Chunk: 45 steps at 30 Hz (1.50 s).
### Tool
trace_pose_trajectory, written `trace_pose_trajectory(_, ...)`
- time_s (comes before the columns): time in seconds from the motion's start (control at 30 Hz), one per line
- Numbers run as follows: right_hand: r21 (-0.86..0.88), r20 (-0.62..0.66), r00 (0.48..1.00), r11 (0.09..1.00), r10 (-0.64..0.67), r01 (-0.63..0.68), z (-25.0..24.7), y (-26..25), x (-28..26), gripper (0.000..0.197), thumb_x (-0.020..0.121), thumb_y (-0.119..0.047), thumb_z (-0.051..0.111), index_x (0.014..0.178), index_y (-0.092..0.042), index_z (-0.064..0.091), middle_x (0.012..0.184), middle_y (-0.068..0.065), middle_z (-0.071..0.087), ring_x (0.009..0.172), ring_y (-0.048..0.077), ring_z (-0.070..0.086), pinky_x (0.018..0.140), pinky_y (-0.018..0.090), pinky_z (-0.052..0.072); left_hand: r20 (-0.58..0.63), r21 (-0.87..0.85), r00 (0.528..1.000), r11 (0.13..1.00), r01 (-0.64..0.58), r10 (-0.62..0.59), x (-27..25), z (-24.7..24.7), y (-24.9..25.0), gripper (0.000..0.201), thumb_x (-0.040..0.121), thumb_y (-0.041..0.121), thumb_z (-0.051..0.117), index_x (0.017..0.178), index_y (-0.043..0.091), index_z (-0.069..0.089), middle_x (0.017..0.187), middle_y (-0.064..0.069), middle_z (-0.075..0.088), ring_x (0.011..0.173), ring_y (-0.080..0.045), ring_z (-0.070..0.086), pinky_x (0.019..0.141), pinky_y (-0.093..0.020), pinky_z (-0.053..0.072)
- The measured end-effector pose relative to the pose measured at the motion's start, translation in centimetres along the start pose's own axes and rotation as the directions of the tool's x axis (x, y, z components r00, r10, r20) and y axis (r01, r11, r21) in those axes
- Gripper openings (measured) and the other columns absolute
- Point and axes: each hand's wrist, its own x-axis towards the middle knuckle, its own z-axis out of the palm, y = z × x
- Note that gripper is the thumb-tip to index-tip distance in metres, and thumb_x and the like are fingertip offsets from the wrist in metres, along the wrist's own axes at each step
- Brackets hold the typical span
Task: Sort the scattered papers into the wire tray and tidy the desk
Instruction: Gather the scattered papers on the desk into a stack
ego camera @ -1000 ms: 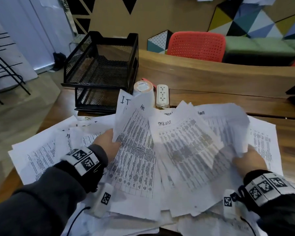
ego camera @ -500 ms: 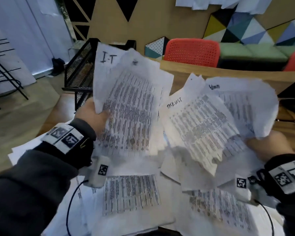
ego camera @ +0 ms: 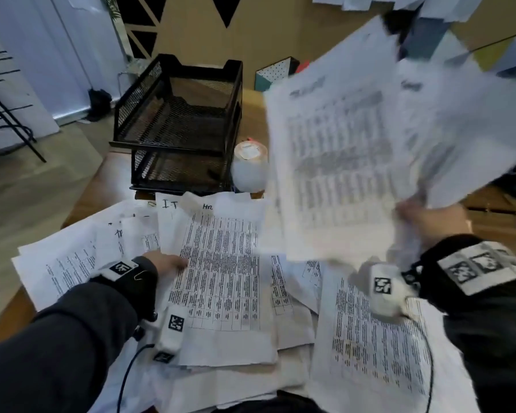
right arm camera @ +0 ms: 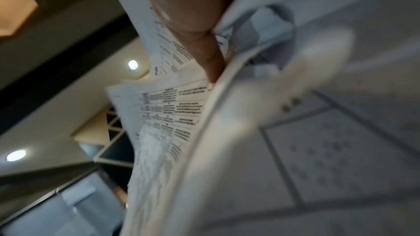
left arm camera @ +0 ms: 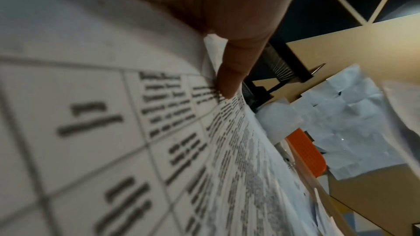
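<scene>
Printed sheets lie scattered over the wooden desk [ego camera: 108,180]. My left hand [ego camera: 169,263] is low on the pile, its thumb [left arm camera: 229,78] on top of a table-printed sheet [ego camera: 221,263] whose edge it pinches. My right hand [ego camera: 429,222] holds a blurred bundle of papers [ego camera: 355,144] raised high at the right; its thumb [right arm camera: 204,46] pinches their lower corner. The black two-tier wire tray [ego camera: 176,120] stands at the back of the desk, behind the pile, and both tiers look empty. More loose sheets [ego camera: 379,338] lie under my right wrist.
A white roll of tape [ego camera: 249,165] sits just right of the tray. A black chair frame [ego camera: 9,132] stands on the floor to the left. The desk's left edge [ego camera: 81,204] runs close to the scattered sheets [ego camera: 57,263].
My left hand has lowered its sheets from the air back onto the pile. My right hand has swung its bundle higher and further right.
</scene>
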Motion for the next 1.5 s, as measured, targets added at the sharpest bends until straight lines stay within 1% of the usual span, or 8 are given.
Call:
trace_pose_trajectory(0.2, -0.214, 0.31, 0.934, 0.97, 0.176, -0.112, 10.2, 3.2, -4.5, 0.033, 0.082, -0.013, 0.064, 0.11, 0.006, 0.06, 0.096, 0.016, 0.062, 0.099, 0.03, 0.063, 0.079, 0.031, 0.05, 0.25, -0.346, 0.962, 0.938, -0.016, 0.109, 0.4, 0.8, -0.7, 0.11, 0.053, 0.086, 0.042, 0.145, 0.029, 0.024, 0.156, -0.01, 0.015, 0.143, -0.032, 0.013, 0.114, -0.055, 0.006)
trace_pose_trajectory(0.33, -0.289, 0.483, 0.856, 0.956, 0.184, -0.042, 13.5, 3.1, -7.1, 0.031, 0.086, -0.02, 0.061, 0.107, 0.003, 0.06, 0.101, 0.015, 0.065, 0.098, 0.03, 0.063, 0.085, 0.034, 0.052, 0.133, -0.155, 0.987, 0.986, -0.068, 0.088, 1.7, 2.7, -0.4, 0.156, -0.003, 0.087, 0.057, 0.126, -0.001, 0.05, 0.123, -0.019, 0.057, 0.121, -0.034, 0.051, 0.094, -0.033, 0.042)
trace_pose_trajectory(0.47, -0.253, 0.416, 0.892, 0.965, 0.178, -0.075, 10.4, 5.6, -4.9, 0.037, 0.075, -0.038, 0.073, 0.098, -0.013, 0.058, 0.091, 0.004, 0.062, 0.081, 0.02, 0.061, 0.07, 0.027, 0.05, 0.044, -0.061, 0.998, 0.997, -0.046, 0.049, 1.8, 3.9, -0.5, 0.069, 0.066, 0.033, 0.08, 0.118, -0.005, 0.055, 0.121, -0.023, 0.059, 0.113, -0.034, 0.057, 0.088, -0.034, 0.046)
trace_pose_trajectory(0.57, -0.511, 0.049, 0.953, 0.827, 0.3, -0.234, 4.7, 9.4, -1.4, 0.082, 0.063, -0.056, 0.075, 0.129, -0.017, 0.047, 0.126, 0.016, 0.052, 0.114, 0.037, 0.053, 0.097, 0.046, 0.044, 0.044, -0.095, 0.999, 0.995, -0.013, 0.017, 2.2, 4.3, -1.0, 0.077, 0.07, 0.029, 0.078, 0.13, -0.006, 0.044, 0.131, -0.024, 0.051, 0.12, -0.037, 0.05, 0.098, -0.038, 0.043)
trace_pose_trajectory(0.67, -0.634, -0.047, 0.861, 0.652, 0.506, -0.417, 0.9, 12.9, 0.5, 0.112, 0.04, -0.049, 0.087, 0.13, 0.001, 0.044, 0.115, 0.023, 0.056, 0.1, 0.037, 0.057, 0.084, 0.042, 0.05, 0.07, -0.153, 0.998, 0.988, 0.009, 0.002, 2.7, 4.4, -1.5, 0.106, 0.054, 0.042, 0.084, 0.137, -0.003, 0.036, 0.136, -0.024, 0.047, 0.121, -0.04, 0.048, 0.103, -0.046, 0.041)
trace_pose_trajectory(0.83, -0.699, 0.118, 0.871, 0.663, 0.476, -0.268, 0.8, 13.7, 1.7, 0.043, 0.072, -0.029, 0.079, 0.091, 0.006, 0.061, 0.083, 0.016, 0.063, 0.088, 0.031, 0.062, 0.065, 0.026, 0.042, 0.039, -0.167, 0.999, 0.986, 0.0, 0.007, 3.0, 4.6, -1.7, 0.089, 0.06, 0.034, 0.083, 0.13, -0.006, 0.045, 0.128, -0.025, 0.054, 0.114, -0.04, 0.053, 0.1, -0.046, 0.043)
trace_pose_trajectory(1.2, -0.37, 0.249, 0.909, 0.9, 0.335, -0.23, 0.6, 11.3, 3.8, 0.037, 0.08, -0.017, 0.07, 0.109, 0.004, 0.059, 0.091, 0.016, 0.062, 0.076, 0.027, 0.06, 0.065, 0.029, 0.045, 0.065, -0.173, 0.998, 0.985, 0.024, -0.013, 3.0, 4.6, -1.6, 0.102, 0.051, 0.037, 0.085, 0.134, -0.002, 0.041, 0.131, -0.024, 0.052, 0.116, -0.041, 0.05, 0.101, -0.051, 0.04)
trace_pose_trajectory(1.5, -0.423, -0.12, 0.992, 0.903, 0.029, -0.078, -2.5, 8.4, 4.9, 0.015, 0.083, -0.002, 0.05, 0.097, -0.005, 0.057, 0.079, 0.019, 0.058, 0.08, 0.036, 0.057, 0.069, 0.035, 0.043, 0.062, -0.124, 0.998, 0.992, 0.027, -0.02, 2.7, 4.4, -1.3, 0.088, 0.072, 0.03, 0.075, 0.139, -0.005, 0.029, 0.139, -0.026, 0.041, 0.123, -0.041, 0.043, 0.1, -0.049, 0.038)
